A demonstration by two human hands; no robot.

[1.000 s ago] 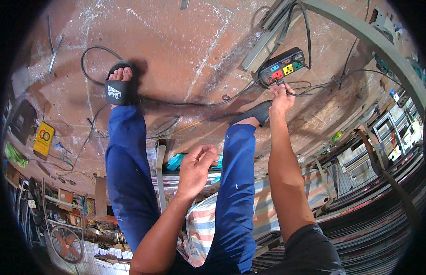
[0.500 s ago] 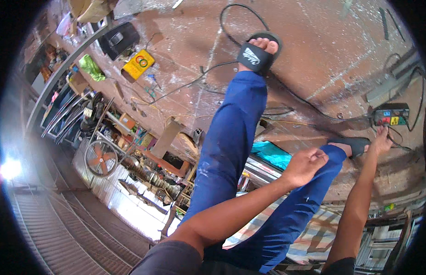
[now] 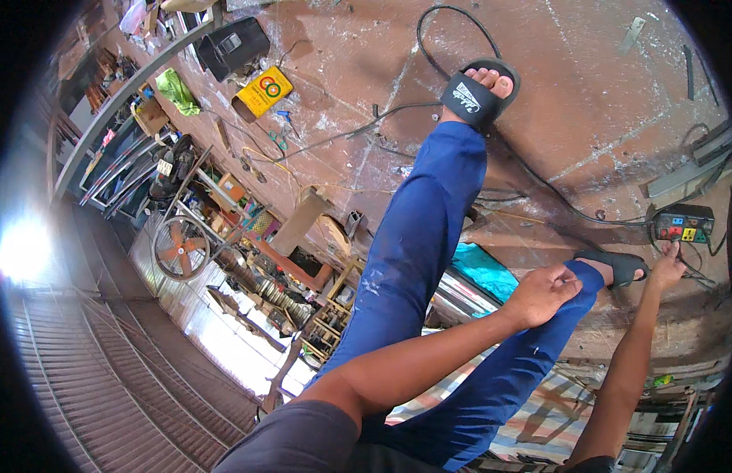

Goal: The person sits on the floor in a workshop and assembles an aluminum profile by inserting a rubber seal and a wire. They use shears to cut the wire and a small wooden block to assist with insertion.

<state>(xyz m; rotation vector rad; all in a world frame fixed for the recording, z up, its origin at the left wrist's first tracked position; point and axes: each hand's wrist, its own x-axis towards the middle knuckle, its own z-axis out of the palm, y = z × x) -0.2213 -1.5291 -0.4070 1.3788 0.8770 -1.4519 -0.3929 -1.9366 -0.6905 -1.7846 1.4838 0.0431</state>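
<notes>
At the right, my right hand (image 3: 667, 268) reaches to a black socket box (image 3: 683, 224) with coloured outlets. Its fingertips are pinched together at the box's near edge; what is between them, if anything, is too small to make out. A thin black cable (image 3: 698, 276) loops beside these fingers. My left hand (image 3: 543, 296) hangs over my right lower leg (image 3: 531, 363) with its fingers curled in and nothing visible in them. Beyond that leg, a black sandal (image 3: 618, 268) is on my right foot, near the socket box.
A black cable (image 3: 539, 177) runs across the reddish floor to the box and loops by my left sandal (image 3: 476, 98). Metal bars (image 3: 685, 181) lie at the right. A yellow container (image 3: 263, 93), a black case (image 3: 234, 47) and a fan (image 3: 182, 248) stand at left.
The whole view has shifted, so most things sit a little further right. My right hand stays at the socket box, and my left hand stays curled over my leg.
</notes>
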